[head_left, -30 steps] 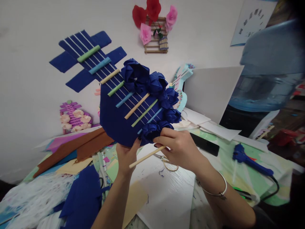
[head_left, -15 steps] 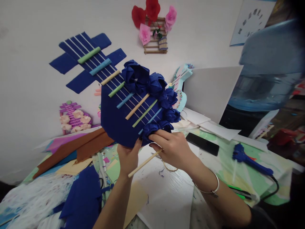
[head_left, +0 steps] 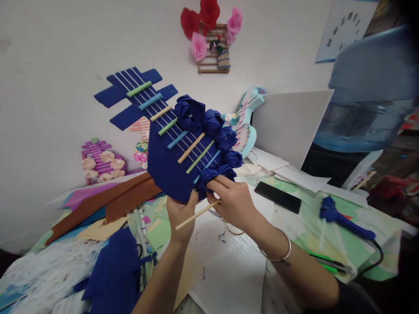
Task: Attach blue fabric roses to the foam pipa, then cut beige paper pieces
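Note:
A dark blue paper guitar (head_left: 166, 161) is held up at a tilt above the table, its neck pointing to the upper left. White strings run along it, crossed by green, blue and tan sticks. Blue paper flowers (head_left: 214, 122) line its right edge. My left hand (head_left: 181, 216) grips the bottom edge, thumb in front and fingers hidden behind. Closed around the lowest paper flower (head_left: 209, 176), my right hand (head_left: 234, 200) also keeps a thin wooden stick (head_left: 196, 216) tucked in its fingers. The stick slants down to the left.
On the right lie a black phone (head_left: 278, 197), a blue glue gun (head_left: 343, 220) and a green cutter (head_left: 327, 261). Gold-handled scissors (head_left: 233, 229) rest on a white board (head_left: 229, 270). Blue paper (head_left: 113, 270) and brown paper (head_left: 108, 205) are at left. A water bottle (head_left: 363, 96) stands behind.
The guitar has come down and its neck has swung a little to the right, both hands moving with it. My right hand has shifted slightly left, still at the lowest flower.

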A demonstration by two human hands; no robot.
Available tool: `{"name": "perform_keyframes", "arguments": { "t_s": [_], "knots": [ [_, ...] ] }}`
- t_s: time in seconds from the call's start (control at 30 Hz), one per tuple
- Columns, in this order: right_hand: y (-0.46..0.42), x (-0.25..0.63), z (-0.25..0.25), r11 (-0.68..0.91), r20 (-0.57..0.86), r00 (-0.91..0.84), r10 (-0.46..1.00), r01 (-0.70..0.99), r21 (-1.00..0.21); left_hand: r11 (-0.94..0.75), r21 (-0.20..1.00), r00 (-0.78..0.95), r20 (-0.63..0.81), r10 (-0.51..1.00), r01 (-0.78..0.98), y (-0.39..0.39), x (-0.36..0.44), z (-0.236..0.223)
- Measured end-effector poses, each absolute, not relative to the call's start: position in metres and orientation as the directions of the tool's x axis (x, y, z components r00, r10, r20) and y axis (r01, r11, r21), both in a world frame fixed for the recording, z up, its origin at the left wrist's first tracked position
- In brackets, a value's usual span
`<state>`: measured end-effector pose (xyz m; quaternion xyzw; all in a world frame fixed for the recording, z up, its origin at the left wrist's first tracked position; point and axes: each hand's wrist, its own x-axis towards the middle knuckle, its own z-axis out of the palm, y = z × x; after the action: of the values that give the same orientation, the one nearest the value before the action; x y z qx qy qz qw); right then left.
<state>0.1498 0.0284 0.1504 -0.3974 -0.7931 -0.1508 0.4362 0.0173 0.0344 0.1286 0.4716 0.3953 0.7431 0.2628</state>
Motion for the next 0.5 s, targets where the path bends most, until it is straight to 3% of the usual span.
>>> {"name": "perform_keyframes", "arguments": {
  "t_s": [0.27,0.5],
  "knots": [
    [0.029,0.161,0.159,0.686,0.769,-0.367,0.524,0.716,-0.126,-0.462,0.879,-0.419,0.377,0.826,-0.121,0.039,0.010,0.124],
    [0.034,0.171,0.159,0.661,0.763,-0.423,0.489,0.750,-0.007,-0.385,0.890,-0.361,0.286,0.888,-0.243,0.037,0.006,0.134]
  ]
}}
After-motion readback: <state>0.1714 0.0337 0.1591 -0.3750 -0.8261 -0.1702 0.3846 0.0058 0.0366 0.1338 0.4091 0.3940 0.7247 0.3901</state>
